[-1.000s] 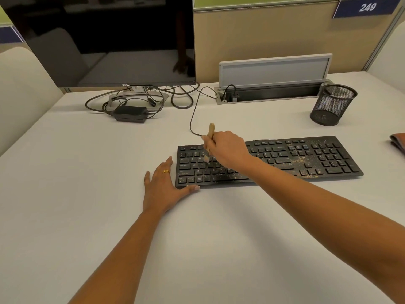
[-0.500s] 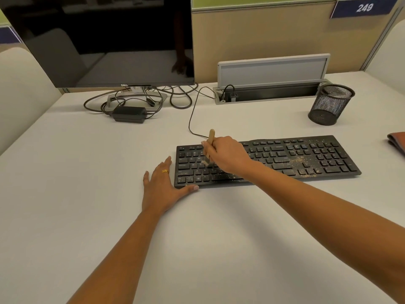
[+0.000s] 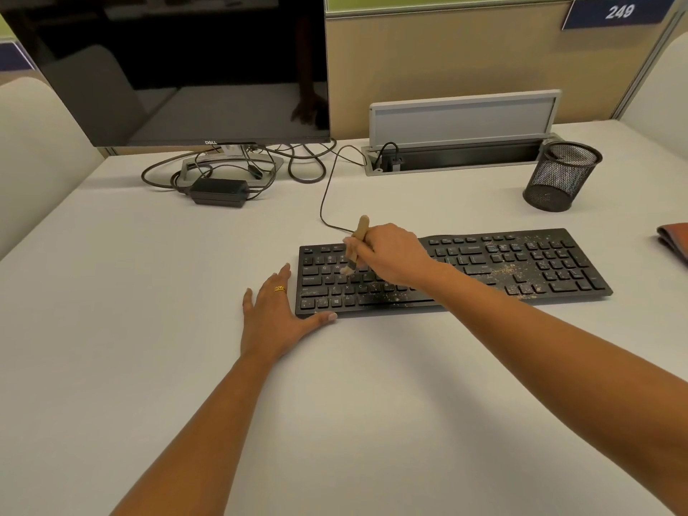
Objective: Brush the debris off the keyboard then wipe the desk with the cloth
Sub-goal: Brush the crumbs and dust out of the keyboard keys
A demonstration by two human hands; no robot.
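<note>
While right hand [image 3: 394, 256] grips brush [image 3: 360, 232] on keyboard [image 3: 540, 268], left hand [image 3: 273, 316] flat, fingers [image 3: 283, 276] straight, mesh cup [image 3: 562, 178] upright.

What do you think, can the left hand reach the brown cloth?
Probably not from there. The left hand lies flat at the left end of the keyboard; the cloth sits beyond its right end, and the right arm holding the brush crosses between.

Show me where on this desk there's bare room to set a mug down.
The widest bare patch of desk lies in front of the keyboard, between the two forearms. Another lies left of the left hand, in front of the power adapter. It is crowded among the cables under the monitor.
</note>
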